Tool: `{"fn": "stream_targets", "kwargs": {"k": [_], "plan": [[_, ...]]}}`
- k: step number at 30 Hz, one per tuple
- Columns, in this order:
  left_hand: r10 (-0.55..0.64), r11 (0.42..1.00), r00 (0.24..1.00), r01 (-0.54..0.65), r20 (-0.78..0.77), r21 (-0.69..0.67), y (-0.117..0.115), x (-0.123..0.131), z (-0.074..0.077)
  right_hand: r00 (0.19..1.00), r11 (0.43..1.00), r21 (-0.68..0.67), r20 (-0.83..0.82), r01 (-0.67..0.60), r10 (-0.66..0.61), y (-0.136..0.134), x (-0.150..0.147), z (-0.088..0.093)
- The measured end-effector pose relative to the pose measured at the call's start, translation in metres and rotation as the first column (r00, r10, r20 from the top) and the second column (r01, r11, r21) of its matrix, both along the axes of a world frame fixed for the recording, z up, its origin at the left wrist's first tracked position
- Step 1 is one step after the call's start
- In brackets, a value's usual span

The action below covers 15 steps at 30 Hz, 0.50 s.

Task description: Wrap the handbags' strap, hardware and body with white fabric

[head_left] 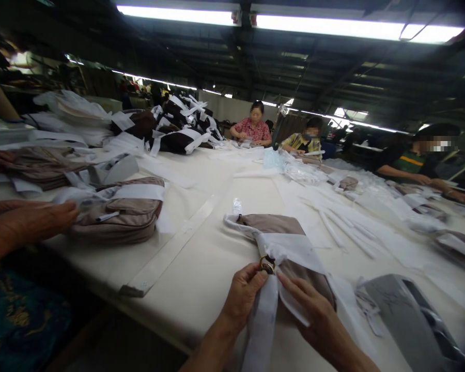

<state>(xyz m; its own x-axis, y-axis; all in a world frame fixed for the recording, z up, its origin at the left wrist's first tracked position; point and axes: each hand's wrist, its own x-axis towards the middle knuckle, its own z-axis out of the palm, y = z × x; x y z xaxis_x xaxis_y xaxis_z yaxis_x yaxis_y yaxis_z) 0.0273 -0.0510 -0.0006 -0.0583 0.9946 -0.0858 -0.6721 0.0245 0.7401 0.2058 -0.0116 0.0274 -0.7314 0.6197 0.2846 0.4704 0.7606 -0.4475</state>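
A taupe fabric bag (273,223) lies before me on the table, with a band of white paper (292,248) around it. At its near side a strap wrapped in white paper (267,315) meets a brass-coloured metal ring (267,264). My left hand (242,294) is closed, thumb and fingers pinching the strap just below the ring. From the other side my right hand (308,305) grips a loose flap of white paper beside the ring, its fingers close together. My right thumb is mostly hidden.
To the left, another person's hands (34,222) work at a second taupe bag (124,217). A clear ruler (174,243) lies between the bags. At the right stands a grey tape dispenser (406,315). Dark wrapped bags (178,139) are piled behind; several people sit around the table.
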Motion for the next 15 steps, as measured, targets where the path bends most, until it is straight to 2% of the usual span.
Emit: {"fn": "stream_targets", "kwargs": {"k": [2,4,8,10,12,15], "plan": [[0.003,1.000,1.000,-0.003,-0.023,0.004,0.001,-0.002,0.001,1.000,0.989,-0.149,0.010,-0.015,0.017,0.008,-0.003,0.008],[-0.008,1.000,0.999,0.008,-0.051,0.004,0.001,-0.003,0.001,0.999,0.963,-0.268,-0.038,0.015,-0.026,0.017,-0.003,0.010],[-0.091,0.995,0.992,0.094,-0.093,0.031,0.001,-0.004,0.004,0.950,0.882,-0.431,-0.144,0.190,-0.275,0.028,-0.010,0.008],[-0.113,0.991,0.986,0.120,-0.119,0.057,0.001,-0.003,0.006,0.902,0.791,-0.556,-0.157,0.256,-0.403,0.027,-0.019,0.010],[-0.107,0.990,0.984,0.118,-0.146,0.074,0.001,-0.002,0.008,0.836,0.656,-0.721,-0.202,0.226,-0.510,0.024,-0.029,0.011],[-0.077,0.994,0.987,0.087,-0.142,0.061,0.002,0.001,0.006,0.690,0.470,-0.881,-0.373,-0.053,-0.621,0.019,-0.042,0.008]]}}
